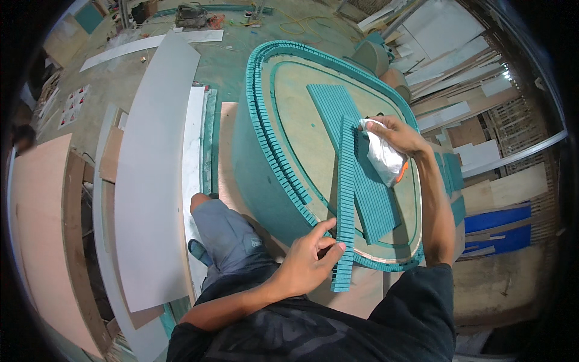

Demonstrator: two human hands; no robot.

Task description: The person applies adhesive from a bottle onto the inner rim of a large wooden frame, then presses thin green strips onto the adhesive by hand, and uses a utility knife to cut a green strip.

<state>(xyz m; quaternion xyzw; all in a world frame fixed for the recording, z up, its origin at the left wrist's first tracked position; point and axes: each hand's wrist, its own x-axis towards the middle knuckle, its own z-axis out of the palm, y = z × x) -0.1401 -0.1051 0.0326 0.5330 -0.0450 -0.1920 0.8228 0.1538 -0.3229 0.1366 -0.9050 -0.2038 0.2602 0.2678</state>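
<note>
My left hand [306, 260] pinches the near part of a narrow teal strip [345, 193] cut with many cross slots. That strip slants away from me, tilted over a large rounded teal form [250, 175]. In my right hand [395, 134] is a crumpled white squeeze pouch [386, 158] with orange at its lower end. Its tip is at the strip's far end; whether it touches I cannot tell. A wider grooved teal board [377, 208] lies on the form's pale top, partly under the strip. Similar slotted strips [271, 142] line the form's rim, with a bare stretch near my left hand.
Long white panels [154, 181] and a plywood sheet [42, 223] stand to my left. Sheet offcuts [464, 114] lean along the right wall, with blue pieces [497, 229] below. A machine [190, 17] and yellow hose [295, 25] are on the far floor.
</note>
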